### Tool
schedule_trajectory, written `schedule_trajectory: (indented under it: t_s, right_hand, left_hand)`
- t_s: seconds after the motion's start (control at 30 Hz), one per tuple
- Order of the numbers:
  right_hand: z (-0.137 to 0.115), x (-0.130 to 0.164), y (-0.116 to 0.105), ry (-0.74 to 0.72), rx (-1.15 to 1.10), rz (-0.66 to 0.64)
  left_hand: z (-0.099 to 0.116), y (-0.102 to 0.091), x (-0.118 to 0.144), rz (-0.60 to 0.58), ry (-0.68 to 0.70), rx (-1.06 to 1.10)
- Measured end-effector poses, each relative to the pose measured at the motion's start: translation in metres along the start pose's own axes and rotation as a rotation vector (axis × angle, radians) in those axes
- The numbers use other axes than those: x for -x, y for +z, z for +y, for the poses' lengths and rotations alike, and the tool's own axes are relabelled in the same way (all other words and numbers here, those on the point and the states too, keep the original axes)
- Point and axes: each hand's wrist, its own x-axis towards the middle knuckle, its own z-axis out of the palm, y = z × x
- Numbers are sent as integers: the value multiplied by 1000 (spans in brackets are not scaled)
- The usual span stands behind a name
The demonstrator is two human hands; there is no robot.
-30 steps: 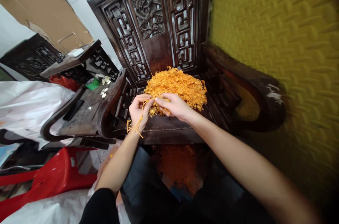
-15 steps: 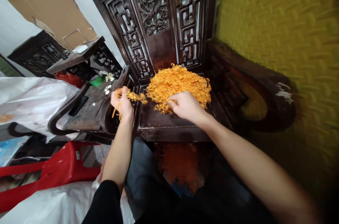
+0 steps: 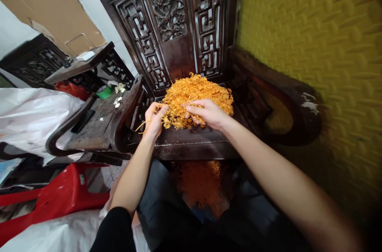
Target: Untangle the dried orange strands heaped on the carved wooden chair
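A heaped pile of orange, flower-like stems (image 3: 198,88), seemingly plastic, lies on the seat of a dark carved wooden chair (image 3: 191,137). At the pile's left side, my left hand (image 3: 153,121) is closed around a small bunch of orange stems (image 3: 141,125), whose thin ends stick out to the left. My right hand (image 3: 209,113) is in front of the pile, thumb and fingers pinched on an orange stem (image 3: 186,105). The two hands are close together but apart. Loose orange pieces partly hide the fingertips.
Left of the chair stands a second wooden seat (image 3: 95,125) bearing a green tape roll (image 3: 104,92) and small white pieces (image 3: 117,101). A red plastic stool (image 3: 62,192) is at lower left. The chair's curved right armrest (image 3: 304,113) is beside a yellow textured surface (image 3: 313,37).
My left hand has moved right with its bunch, up to the pile. My right hand has lifted slightly from the pile's front edge with a stem pinched, and the hands are now closer together.
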Motion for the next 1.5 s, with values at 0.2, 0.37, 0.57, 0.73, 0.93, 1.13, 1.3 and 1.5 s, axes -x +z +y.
schedule_trajectory:
  t_s: [0.2,0.37,0.57,0.73,0.93,1.13,1.3,1.5]
  right_hand:
    - [-6,2,5,-61,428,-154]
    - [3,-1,11,-58,631,-135]
    - [-1,-7,29,-96,686,83]
    - [-9,-10,32,-60,547,150]
    - [-7,2,22,-25,286,130]
    - [-8,5,10,-159,513,216]
    - [-5,4,13,-257,621,257]
    - [-3,8,9,-224,999,377]
  left_hand:
    - [9,3,12,-297,73,-281]
    - [19,5,18,-380,226,-517]
    - [15,18,25,-84,561,-697]
    - [1,22,10,4,618,-825]
    - [-2,-6,-26,287,293,-752]
    - [10,16,0,25,346,-596]
    - [21,33,15,-63,426,-618]
    - [34,3,-8,347,365,-641]
